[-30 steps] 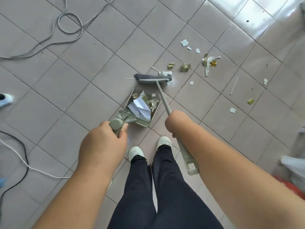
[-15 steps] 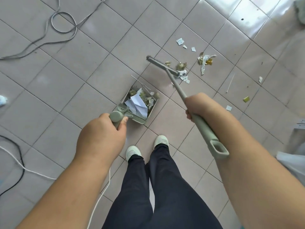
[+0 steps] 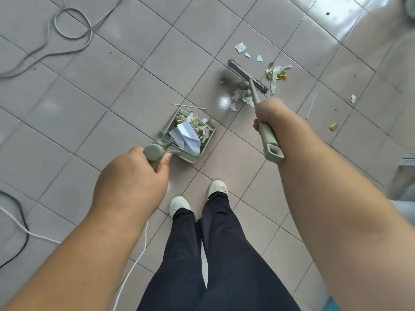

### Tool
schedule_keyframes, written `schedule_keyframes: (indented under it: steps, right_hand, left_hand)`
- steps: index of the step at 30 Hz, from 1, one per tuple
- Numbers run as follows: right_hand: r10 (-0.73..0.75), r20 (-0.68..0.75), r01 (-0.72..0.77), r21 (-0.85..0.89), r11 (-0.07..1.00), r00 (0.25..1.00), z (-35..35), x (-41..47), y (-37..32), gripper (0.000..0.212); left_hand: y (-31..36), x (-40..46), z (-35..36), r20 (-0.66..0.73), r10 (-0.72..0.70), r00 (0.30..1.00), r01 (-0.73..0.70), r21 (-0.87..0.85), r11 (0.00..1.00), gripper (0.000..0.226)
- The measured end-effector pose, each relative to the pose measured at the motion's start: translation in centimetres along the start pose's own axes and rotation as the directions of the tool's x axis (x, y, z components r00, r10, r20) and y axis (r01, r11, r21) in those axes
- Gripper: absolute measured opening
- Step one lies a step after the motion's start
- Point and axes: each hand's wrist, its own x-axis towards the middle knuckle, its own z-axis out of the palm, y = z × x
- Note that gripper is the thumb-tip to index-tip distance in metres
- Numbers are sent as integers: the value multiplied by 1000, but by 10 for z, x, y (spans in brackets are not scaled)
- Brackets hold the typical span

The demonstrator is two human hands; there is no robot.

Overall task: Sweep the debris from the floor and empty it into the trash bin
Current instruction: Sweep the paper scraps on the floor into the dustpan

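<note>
Step in hand: sweeping, part-way through; a judgement from how the litter lies, some in the pan and much on the tiles.
Left hand [image 3: 132,182]: wrapped tight round the handle of the dustpan [image 3: 190,135], whose tray sits on the floor just beyond the knuckles, mouth facing away.
Dustpan load: folded white paper and crumpled wrappers already inside; a thin stick [image 3: 189,106] lies just past its lip.
Right hand [image 3: 266,115]: fist closed on the broom handle [image 3: 268,136], looped end trailing back along the forearm.
Broom head [image 3: 247,76]: ahead of the right hand, set down behind a small heap of scraps [image 3: 241,96] that lies between it and the hand.
Loose debris: a wrapper clump [image 3: 276,75] and paper bits [image 3: 240,47] beyond the brush; a yellow scrap [image 3: 333,126] out to the right of the forearm.
Next move calls for: a pull toward the left hand's pan, brush low so the heap slides over the lip.
Trash bin: not identifiable in view.
</note>
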Motion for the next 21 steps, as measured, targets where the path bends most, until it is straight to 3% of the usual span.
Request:
schedule_keyframes:
  steps: [4,7,12,17,21]
  right_hand:
    - [-34,-17,35,80,996,999,-4,9,2,18]
    - [61,49,-67,140,988,997,9,5,14,15]
    - [166,167,-173,29,985,972,38,-14,48,19]
    - [181,243,-166,-81,983,953,28,-48,68,20]
    - [106,229,-84,-103,991,968,2,-69,65,19]
  left_hand:
    - [-1,-1,-1,6,-15,1000,15,16,1000,39]
    - [1,0,-1,8,-17,1000,17,4,1000,40]
    - [-4,0,-3,7,-6,1000,6,3,1000,40]
    - [-10,1,-5,11,-12,1000,12,3,1000,40]
    - [-11,0,-4,11,-2,1000,2,-16,1000,40]
